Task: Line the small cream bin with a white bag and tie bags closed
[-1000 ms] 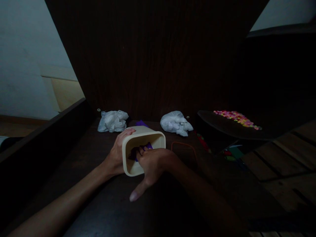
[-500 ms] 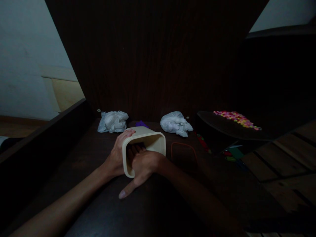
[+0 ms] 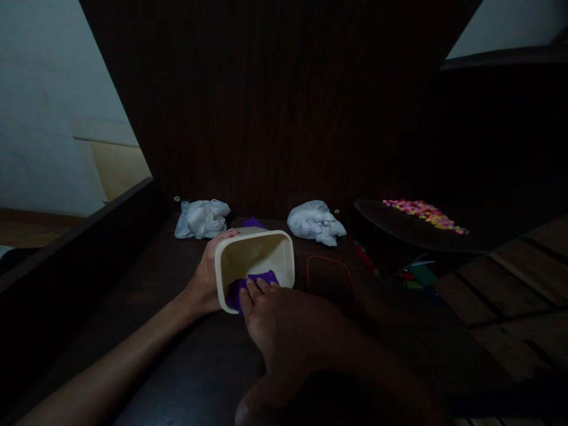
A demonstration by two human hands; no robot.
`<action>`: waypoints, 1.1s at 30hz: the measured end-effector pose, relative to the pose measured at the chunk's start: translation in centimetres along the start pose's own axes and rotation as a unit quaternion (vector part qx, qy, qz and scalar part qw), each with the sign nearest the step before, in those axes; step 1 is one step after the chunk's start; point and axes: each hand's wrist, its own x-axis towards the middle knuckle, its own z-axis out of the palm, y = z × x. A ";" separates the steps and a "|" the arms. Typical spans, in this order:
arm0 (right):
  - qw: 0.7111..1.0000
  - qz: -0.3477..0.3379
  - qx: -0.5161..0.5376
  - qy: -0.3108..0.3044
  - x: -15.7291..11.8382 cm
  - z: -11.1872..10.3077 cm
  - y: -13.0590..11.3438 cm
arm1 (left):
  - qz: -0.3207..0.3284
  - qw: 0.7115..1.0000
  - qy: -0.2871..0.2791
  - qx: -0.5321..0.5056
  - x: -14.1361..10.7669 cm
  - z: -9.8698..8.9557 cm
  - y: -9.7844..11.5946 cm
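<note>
In a dim room, on a dark desk (image 3: 173, 361) backed by a tall wooden panel (image 3: 275, 106), the right hand (image 3: 293, 331) has its fingers nearly together, thumb spread apart, flat on a purple cloth (image 3: 267, 276) at about six o'clock in the mouth of a cream container (image 3: 280, 254), while the left hand (image 3: 207, 275) curls its fingers around the outer wall at nine o'clock. For what looks like rubbing, even fingertip pressure into the corners and a firm left grip would probably serve best. Farther out, one white bag (image 3: 203, 219) sits at ten o'clock, another white bag (image 3: 316, 222) at two.
</note>
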 end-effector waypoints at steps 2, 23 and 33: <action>1.000 -0.006 -0.006 -0.005 0.0 -0.4 0.3 | -0.001 1.000 -0.006 0.004 0.1 -0.1 0.2; 0.983 -0.020 0.032 -0.182 6.7 -2.8 2.7 | 0.014 1.000 -0.006 -0.006 0.7 0.1 0.9; 0.992 -0.096 0.080 0.016 2.5 -1.3 1.0 | -0.010 1.000 -0.005 0.025 0.6 0.0 0.8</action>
